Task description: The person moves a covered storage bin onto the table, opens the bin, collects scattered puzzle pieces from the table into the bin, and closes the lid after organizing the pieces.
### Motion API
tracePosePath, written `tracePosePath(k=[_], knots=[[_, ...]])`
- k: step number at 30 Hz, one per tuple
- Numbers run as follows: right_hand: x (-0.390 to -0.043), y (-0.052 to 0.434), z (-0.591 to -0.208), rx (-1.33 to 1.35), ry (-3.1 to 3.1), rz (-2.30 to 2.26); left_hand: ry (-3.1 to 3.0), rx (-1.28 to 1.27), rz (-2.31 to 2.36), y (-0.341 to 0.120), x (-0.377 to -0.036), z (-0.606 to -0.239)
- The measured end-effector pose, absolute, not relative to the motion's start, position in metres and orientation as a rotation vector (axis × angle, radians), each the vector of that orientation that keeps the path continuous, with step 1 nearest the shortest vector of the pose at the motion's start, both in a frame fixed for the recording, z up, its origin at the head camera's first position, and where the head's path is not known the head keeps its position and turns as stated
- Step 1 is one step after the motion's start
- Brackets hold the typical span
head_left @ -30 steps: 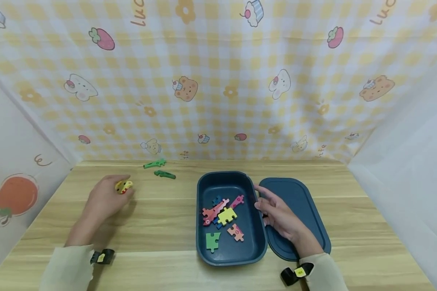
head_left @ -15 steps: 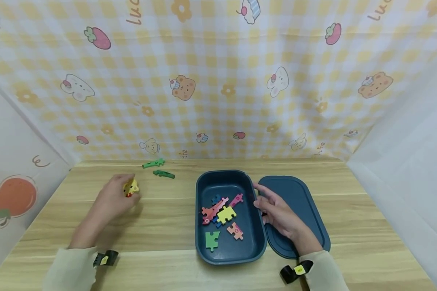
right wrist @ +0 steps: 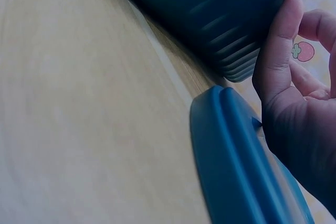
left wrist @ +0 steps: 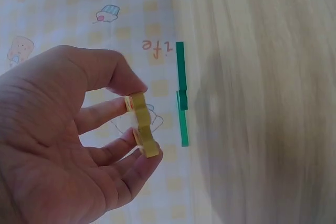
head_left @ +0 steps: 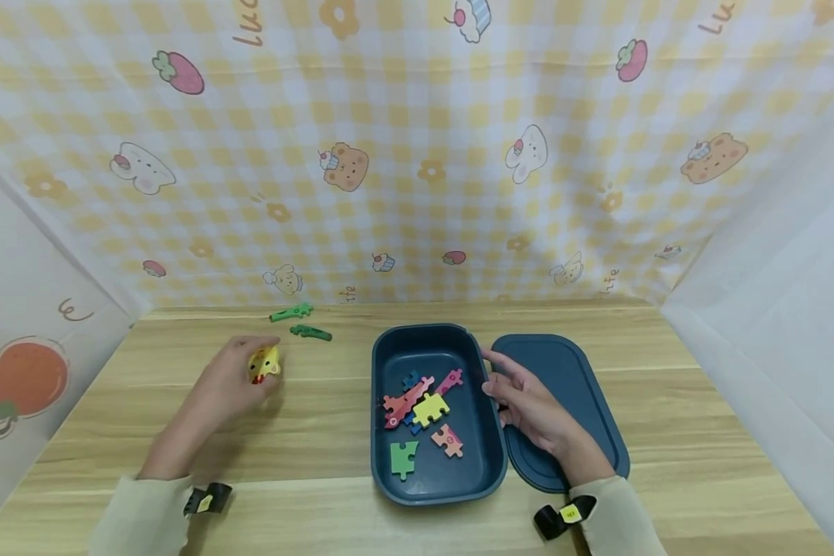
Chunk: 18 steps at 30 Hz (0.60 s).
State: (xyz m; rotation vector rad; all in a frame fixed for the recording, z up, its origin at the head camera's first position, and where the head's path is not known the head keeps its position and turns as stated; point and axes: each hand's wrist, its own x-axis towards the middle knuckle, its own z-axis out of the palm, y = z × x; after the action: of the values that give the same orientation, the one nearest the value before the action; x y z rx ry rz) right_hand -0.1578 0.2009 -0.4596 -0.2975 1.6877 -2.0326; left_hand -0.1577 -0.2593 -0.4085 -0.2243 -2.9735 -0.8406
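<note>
In the head view my left hand [head_left: 229,386] holds up a yellow puzzle piece [head_left: 264,363] with a face printed on it, left of the box. The left wrist view shows the thumb and fingertips pinching this yellow puzzle piece [left wrist: 143,124] by its ends, edge-on to the camera. My right hand [head_left: 531,405] rests against the right side of a dark blue box [head_left: 469,471], thumb tip at the rim and index finger stretched along the outer wall. Inside the box lie several puzzle pieces, among them a yellow one [head_left: 431,410] and a green one [head_left: 403,459].
Two green puzzle pieces, a lighter one [head_left: 292,312] and a darker one [head_left: 311,333], lie on the wooden table [head_left: 306,510] towards the back left. The blue lid [head_left: 577,378] lies right of the box, partly under the right hand. A checked cloth [head_left: 403,154] hangs behind.
My left hand has moved to the right with the yellow puzzle piece, which has turned a little. The right hand stays at the box, and the head view has shifted slightly.
</note>
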Motion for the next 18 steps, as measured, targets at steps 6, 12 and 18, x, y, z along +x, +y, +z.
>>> tracePosePath(k=[6, 12, 18], knots=[[-0.158, 0.201, -0.460, -0.295, 1.680, -2.042, -2.944, -0.256, -0.824, -0.251, -0.157, -0.409], [-0.158, 0.201, -0.460, -0.287, 1.677, -2.045, -2.934, -0.265, -0.809, -0.240, -0.155, -0.406], [-0.158, 0.200, -0.458, -0.267, 1.685, -2.040, -2.928, -0.312, -0.813, -0.235, -0.153, -0.402]])
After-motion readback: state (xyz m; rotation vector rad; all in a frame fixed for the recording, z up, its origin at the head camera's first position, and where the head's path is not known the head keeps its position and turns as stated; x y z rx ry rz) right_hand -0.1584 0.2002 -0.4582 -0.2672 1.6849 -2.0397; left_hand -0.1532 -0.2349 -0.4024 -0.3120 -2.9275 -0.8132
